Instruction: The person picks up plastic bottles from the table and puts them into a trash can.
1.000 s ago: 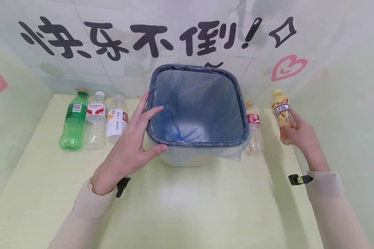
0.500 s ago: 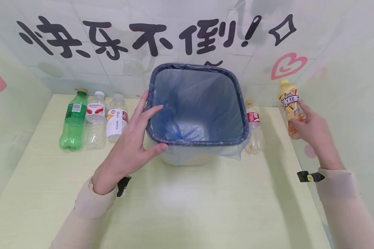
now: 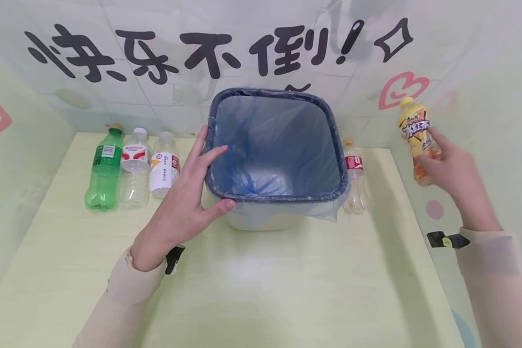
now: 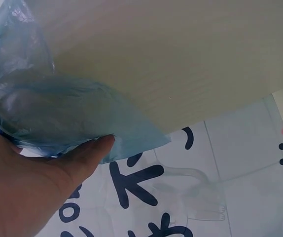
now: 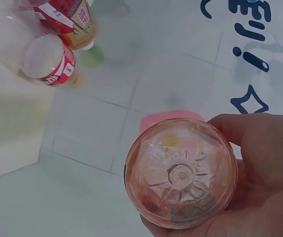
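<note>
Fingers straight, the left hand (image 3: 174, 205) rests on the bin's (image 3: 282, 199) left rim, probably steadying it; the right hand (image 3: 458, 179) grips the yellow-capped bottle (image 3: 417, 137) midair, beyond the worktop's (image 3: 287, 290) far right.

Yellow-capped plastic bottle (image 3: 414, 126), yellow-and-orange label, clear ridged base, tilted, held in the right hand (image 3: 458, 176) — well to the right of the squarish bin (image 3: 265, 224), upright, open-topped, translucent blue liner (image 3: 282, 145) folded over its dark rim.
</note>
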{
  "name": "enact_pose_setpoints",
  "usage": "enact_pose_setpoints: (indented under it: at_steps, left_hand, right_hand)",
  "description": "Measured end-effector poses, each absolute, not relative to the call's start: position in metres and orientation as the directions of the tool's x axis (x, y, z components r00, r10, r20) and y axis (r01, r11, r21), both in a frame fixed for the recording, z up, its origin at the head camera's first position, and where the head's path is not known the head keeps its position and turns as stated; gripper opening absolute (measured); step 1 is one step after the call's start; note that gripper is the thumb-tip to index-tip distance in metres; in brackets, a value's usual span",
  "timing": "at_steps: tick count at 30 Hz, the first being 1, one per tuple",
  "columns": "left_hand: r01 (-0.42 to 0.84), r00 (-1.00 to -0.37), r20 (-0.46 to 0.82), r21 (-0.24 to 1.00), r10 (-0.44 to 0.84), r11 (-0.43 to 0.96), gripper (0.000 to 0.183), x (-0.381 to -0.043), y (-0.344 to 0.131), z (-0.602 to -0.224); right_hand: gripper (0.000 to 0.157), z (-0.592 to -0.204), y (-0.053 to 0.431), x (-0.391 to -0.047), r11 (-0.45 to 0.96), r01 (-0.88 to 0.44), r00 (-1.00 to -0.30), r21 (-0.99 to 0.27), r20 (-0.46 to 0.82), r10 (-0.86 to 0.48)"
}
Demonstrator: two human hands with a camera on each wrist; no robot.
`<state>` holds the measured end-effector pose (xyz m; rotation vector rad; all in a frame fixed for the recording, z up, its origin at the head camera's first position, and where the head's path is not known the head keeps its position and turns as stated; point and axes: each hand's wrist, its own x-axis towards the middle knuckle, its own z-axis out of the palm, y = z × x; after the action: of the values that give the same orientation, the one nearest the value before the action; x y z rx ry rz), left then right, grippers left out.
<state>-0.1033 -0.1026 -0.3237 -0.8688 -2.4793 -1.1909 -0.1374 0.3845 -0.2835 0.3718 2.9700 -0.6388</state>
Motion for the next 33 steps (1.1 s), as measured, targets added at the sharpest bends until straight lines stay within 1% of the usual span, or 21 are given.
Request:
enact_pose_setpoints:
  at_steps: [4,8,15,33]
  left_hand:
    - [0.613,-0.789,0.463,0.623,0.403,0.486,0.083,-0.104,-0.103,-0.324]
    - [0.613,-0.789,0.461,0.621,0.406,0.489,0.083,-0.104,-0.103,-0.324]
    - [0.611,-0.791,0.454,0.617,0.411,0.495,0.084,-0.103,-0.104,-0.324]
    - [0.606,-0.795,0.452,0.622,0.405,0.495,0.083,-0.102,-0.103,-0.324]
  right_hand:
    - [0.067,-0.274,0.385,-0.139,0.886,0.267,-0.963,-0.379,-0.146,0.228]
    - [0.066,-0.265,0.382,-0.140,0.895,0.262,-0.964,-0.361,-0.134,0.229]
    - [0.067,-0.257,0.375,-0.137,0.892,0.265,-0.963,-0.367,-0.151,0.224]
    - [0.067,-0.230,0.365,-0.134,0.919,0.263,-0.964,-0.293,-0.118,0.238]
